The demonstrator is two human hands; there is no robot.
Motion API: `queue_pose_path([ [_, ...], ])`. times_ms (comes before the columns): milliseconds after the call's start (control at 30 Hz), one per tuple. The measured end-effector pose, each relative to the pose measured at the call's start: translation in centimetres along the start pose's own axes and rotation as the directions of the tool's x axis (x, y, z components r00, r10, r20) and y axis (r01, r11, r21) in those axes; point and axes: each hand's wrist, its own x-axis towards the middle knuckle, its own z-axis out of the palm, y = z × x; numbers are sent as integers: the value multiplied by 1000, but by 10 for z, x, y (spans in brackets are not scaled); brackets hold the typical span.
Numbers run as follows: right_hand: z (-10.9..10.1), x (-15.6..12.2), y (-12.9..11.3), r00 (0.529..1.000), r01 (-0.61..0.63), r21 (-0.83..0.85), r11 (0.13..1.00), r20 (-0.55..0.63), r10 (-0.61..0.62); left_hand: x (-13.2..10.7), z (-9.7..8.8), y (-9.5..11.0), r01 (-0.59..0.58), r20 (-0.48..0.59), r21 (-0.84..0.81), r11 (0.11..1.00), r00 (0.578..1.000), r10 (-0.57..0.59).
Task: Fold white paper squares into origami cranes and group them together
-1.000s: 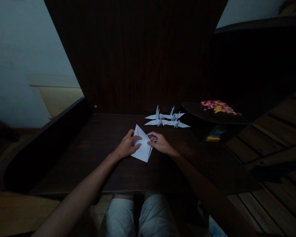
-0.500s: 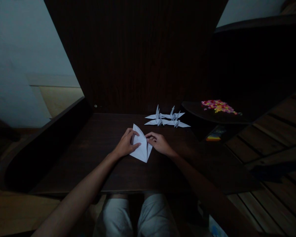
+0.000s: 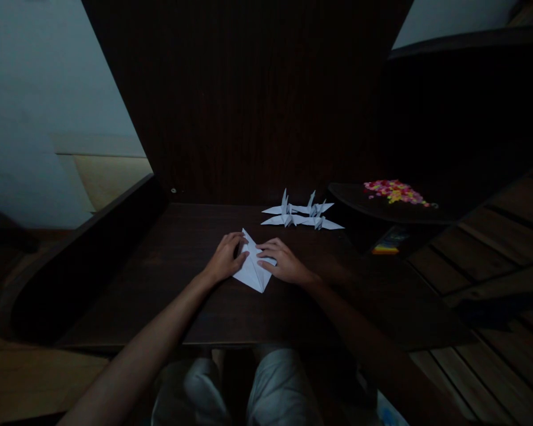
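A sheet of white paper (image 3: 253,273), folded into a kite-like shape with a pointed top, lies on the dark wooden desk in front of me. At its left edge, my left hand (image 3: 224,258) holds it down, thumb and fingertips on the paper. My right hand (image 3: 285,262) rests on the right part with its fingers spread and stretched over the fold, pressing the flap flat. Just beyond the paper stand several white origami cranes (image 3: 295,216), set close together in two rows with wings out.
On a small raised shelf (image 3: 350,198) at the right lies a heap of small pink, red and yellow pieces (image 3: 395,191). Below it is a bright-coloured item (image 3: 387,242). A dark side panel (image 3: 71,260) bounds the desk's left, and a tall dark board (image 3: 249,100) its back.
The raised right flap of the paper has been laid down flat. My right hand has gone from pinching the paper's right edge to lying with spread fingers on top.
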Motion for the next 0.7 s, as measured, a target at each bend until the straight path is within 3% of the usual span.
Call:
queue_pose_path([
  [367, 2, -2, -1, 986, -167, 17, 986, 1, 167, -3, -5, 3, 0, 121, 65, 998, 993, -8],
  [567, 2, 2, 3, 967, -229, 311, 922, -39, 253, -3, -6, 3, -69, 129, 50, 996, 990, 62],
  [700, 6, 5, 9, 937, -270, 576, 772, -27, 348, -2, -7, 6, -73, 115, 82, 994, 991, 63],
])
